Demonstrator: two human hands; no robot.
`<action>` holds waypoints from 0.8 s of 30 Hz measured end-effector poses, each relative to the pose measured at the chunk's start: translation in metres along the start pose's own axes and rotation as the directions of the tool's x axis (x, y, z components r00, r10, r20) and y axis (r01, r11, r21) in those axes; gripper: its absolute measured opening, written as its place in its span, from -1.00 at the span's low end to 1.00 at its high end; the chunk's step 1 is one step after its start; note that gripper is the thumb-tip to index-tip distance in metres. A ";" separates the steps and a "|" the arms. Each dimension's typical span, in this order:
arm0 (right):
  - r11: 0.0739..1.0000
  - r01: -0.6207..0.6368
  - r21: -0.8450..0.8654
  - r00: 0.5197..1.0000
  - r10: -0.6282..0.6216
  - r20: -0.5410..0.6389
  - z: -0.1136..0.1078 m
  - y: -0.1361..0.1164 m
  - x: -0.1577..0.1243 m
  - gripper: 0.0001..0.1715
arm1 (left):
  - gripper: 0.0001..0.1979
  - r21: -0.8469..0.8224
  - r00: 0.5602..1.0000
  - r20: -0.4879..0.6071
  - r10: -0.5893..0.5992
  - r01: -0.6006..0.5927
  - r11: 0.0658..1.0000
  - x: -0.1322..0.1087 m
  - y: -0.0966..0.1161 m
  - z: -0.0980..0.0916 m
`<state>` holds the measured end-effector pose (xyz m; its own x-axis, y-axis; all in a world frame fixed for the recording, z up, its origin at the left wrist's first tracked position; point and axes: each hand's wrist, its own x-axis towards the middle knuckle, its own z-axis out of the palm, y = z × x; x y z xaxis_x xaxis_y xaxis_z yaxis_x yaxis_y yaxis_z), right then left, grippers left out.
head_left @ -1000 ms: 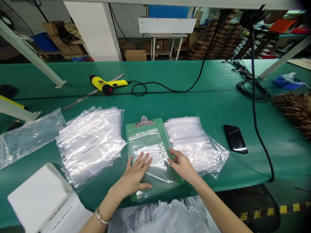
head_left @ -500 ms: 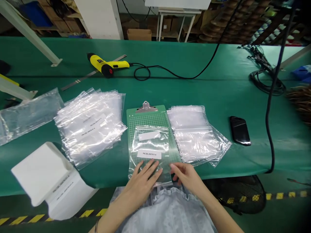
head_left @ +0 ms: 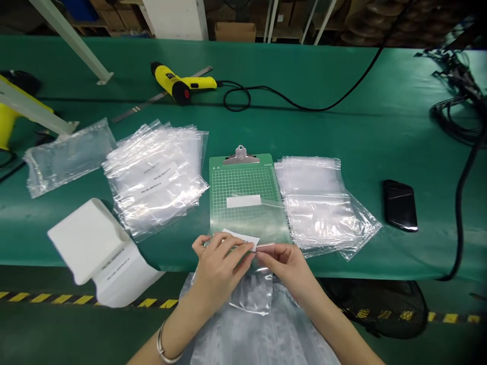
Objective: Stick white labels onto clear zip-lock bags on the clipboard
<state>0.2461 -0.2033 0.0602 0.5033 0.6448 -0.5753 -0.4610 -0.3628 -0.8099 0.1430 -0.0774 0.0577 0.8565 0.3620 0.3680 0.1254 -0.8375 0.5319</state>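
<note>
A clear zip bag (head_left: 254,293) with a white printed label (head_left: 243,236) hangs over the table's front edge in front of me. My left hand (head_left: 220,266) is closed on the bag's upper part, its fingers partly covering the label. Fingertips of my right hand (head_left: 287,263) pinch the bag's top edge at the right, close to the left fingertips. Beyond both hands lies a green clipboard (head_left: 247,177) with a white grid and a metal clip. A blank white strip (head_left: 244,201) rests on its grid.
Left of the clipboard are a pile of labelled bags (head_left: 155,177), a stack of label sheets (head_left: 87,238) and a clear plastic bag (head_left: 70,157). More zip bags (head_left: 315,208) lie to the right, then a black phone-like object (head_left: 399,205). A yellow heat gun (head_left: 171,83) with a cord sits behind.
The zip bag has been pulled toward me off the clipboard and now hangs over the table edge. My hands have come together on its top. The blank strip stays on the clipboard.
</note>
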 end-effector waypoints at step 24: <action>0.812 0.368 -0.452 0.902 -0.430 -0.040 -0.001 -0.017 0.004 -0.69 | -0.90 -0.170 0.982 0.151 -0.115 0.141 0.975 0.017 -0.020 -0.022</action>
<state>0.2563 -0.1954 0.0716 0.6811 0.7110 -0.1749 0.1413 -0.3620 -0.9214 0.1436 -0.0458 0.0705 0.9019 0.3903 0.1848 0.1580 -0.6965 0.6999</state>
